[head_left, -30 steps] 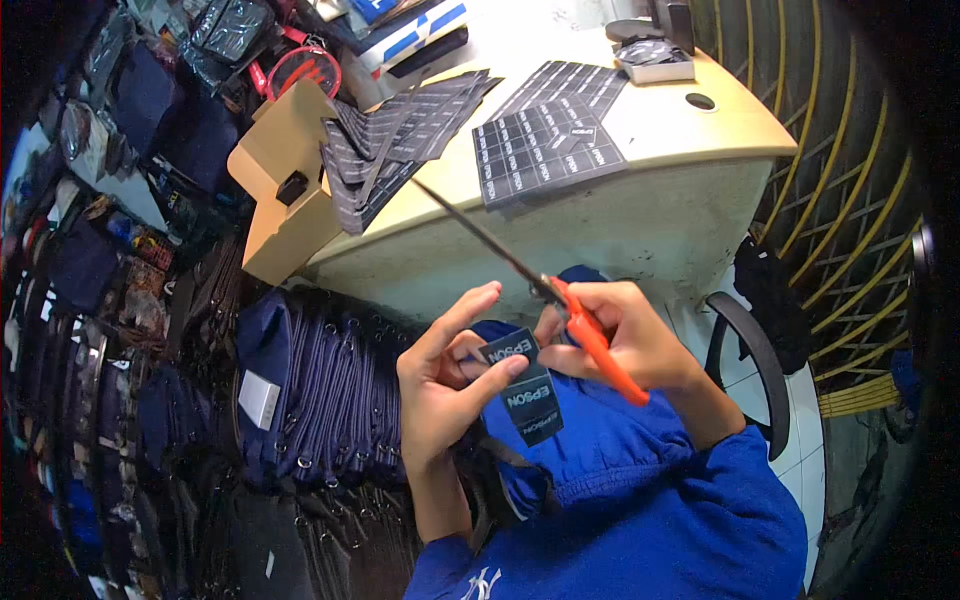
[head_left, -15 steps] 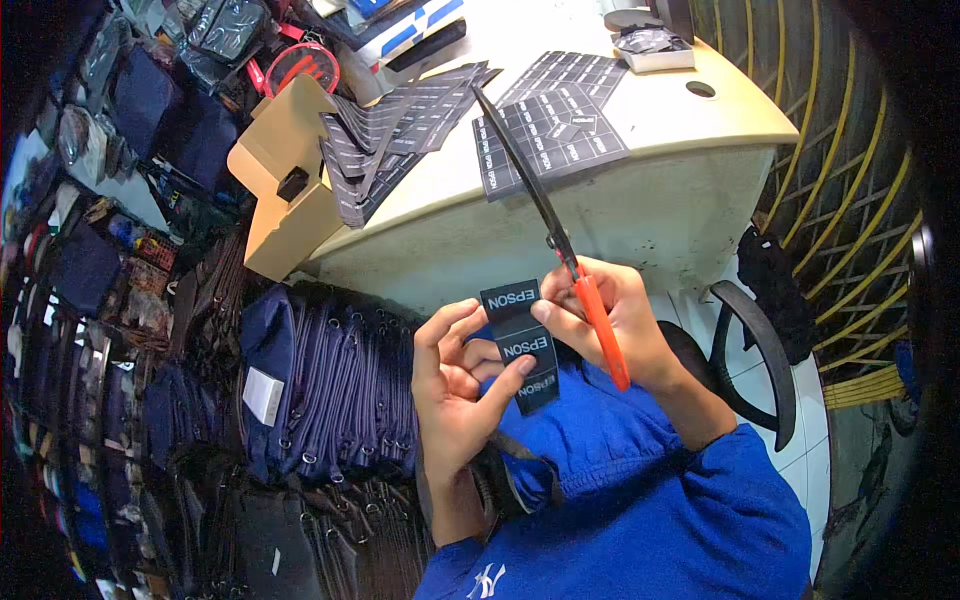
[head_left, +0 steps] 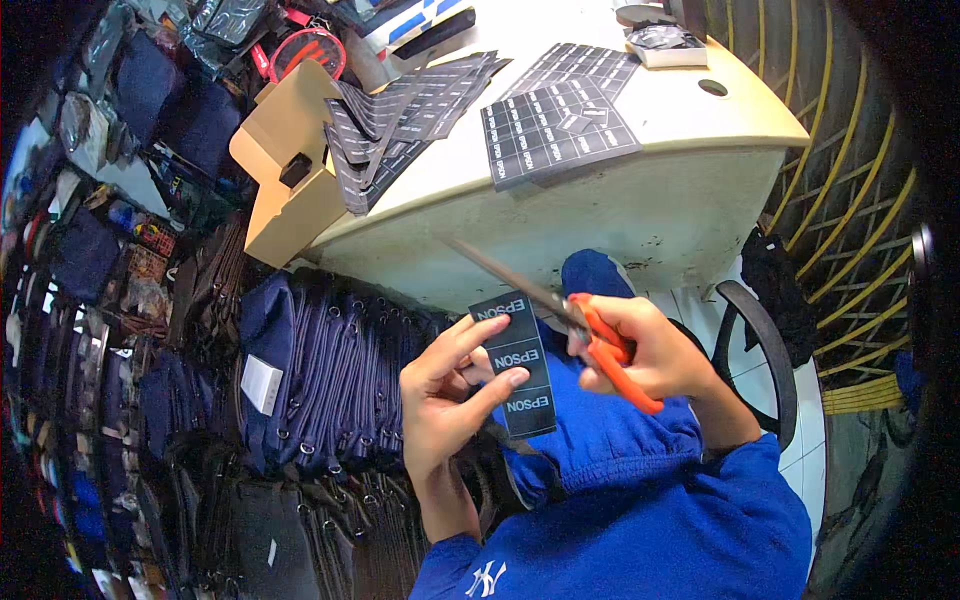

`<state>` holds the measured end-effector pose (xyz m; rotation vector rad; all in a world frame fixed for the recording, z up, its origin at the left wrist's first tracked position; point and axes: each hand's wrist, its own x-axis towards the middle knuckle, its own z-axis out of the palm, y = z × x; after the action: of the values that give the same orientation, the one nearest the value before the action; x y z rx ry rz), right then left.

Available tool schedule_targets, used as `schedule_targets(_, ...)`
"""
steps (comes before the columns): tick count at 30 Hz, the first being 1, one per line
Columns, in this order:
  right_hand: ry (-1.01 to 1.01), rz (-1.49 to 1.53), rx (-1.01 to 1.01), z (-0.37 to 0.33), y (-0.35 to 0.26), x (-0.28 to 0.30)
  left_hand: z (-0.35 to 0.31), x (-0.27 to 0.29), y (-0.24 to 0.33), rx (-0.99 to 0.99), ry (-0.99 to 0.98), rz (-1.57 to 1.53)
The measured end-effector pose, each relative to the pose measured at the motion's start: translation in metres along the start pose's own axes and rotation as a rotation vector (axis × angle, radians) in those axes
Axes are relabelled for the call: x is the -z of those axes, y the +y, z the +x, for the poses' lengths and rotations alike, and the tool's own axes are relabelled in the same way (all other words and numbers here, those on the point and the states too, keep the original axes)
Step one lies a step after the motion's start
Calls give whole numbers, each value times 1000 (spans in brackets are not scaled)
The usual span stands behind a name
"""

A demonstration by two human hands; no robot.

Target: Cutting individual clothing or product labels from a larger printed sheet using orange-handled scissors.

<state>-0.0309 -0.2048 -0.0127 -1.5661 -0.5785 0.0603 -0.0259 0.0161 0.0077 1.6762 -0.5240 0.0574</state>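
Note:
My left hand [head_left: 450,385] pinches a black label strip [head_left: 522,385] with white print, its thumb in front and fingers behind and along the upper edge. The strip shows three printed sections, one below another. In my right hand [head_left: 640,345] is a pair of scissors [head_left: 612,362] with orange-red handles and long dark blades. The blades point up and left, passing just above the strip's top end without visibly touching it. Some blur covers the blades. Both hands are over my lap, in front of the desk.
A pale desk [head_left: 700,120] bears printed black label sheets [head_left: 560,135], loose strips [head_left: 410,110] and a small white box [head_left: 668,50]. An open cardboard box [head_left: 285,180] stands at its left corner. Stacked dark blue bags [head_left: 350,385] lie left; a black chair armrest [head_left: 765,350] is right.
My right hand has let go of the strip's top end and moved slightly right and down. The scissors have swung from steeply upright toward the left. The left hand still holds the strip.

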Motion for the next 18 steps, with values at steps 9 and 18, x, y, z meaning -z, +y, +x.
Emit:
schedule_targets(9, -252, -268, -100, -30, 21, 29, -6, 20, 2, 42, 42, -83)
schedule_targets(18, -536, -213, -192, -36, 23, 45, -5, 23, 11, 42, -138, -112)
